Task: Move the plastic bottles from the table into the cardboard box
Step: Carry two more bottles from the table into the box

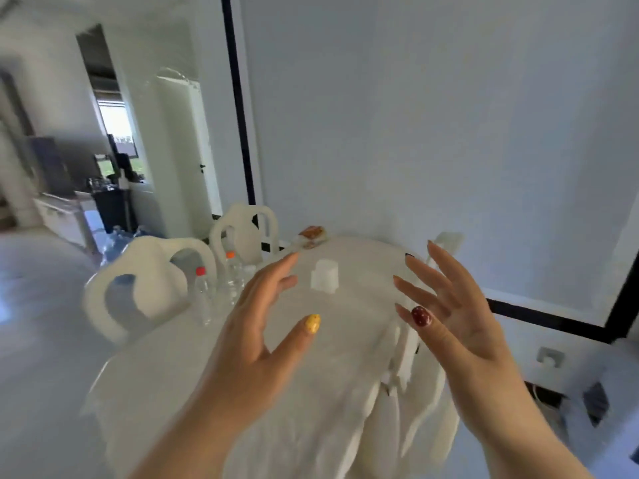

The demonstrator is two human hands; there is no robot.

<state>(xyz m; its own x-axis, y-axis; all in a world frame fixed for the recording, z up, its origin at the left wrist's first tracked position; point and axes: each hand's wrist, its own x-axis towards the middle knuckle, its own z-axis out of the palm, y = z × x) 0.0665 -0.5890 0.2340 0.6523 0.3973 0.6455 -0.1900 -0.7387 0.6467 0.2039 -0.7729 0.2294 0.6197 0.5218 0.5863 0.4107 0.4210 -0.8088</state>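
Observation:
Two clear plastic bottles stand at the left edge of the white-clothed table (214, 368): one with a red cap (202, 297), one with an orange cap (233, 274) just behind it. My left hand (256, 319) hovers over the table with fingers spread, to the right of the bottles and apart from them. My right hand (453, 312) is raised over the table's right side, fingers apart, holding nothing. No cardboard box shows in this blurred view.
White plastic chairs (138, 292) stand at the table's left, one close behind the bottles. A small white container (325, 279) sits mid-table, a packaged snack (313, 235) at the far edge. Large water jugs (116, 242) rest on the floor beyond. A wall runs close behind.

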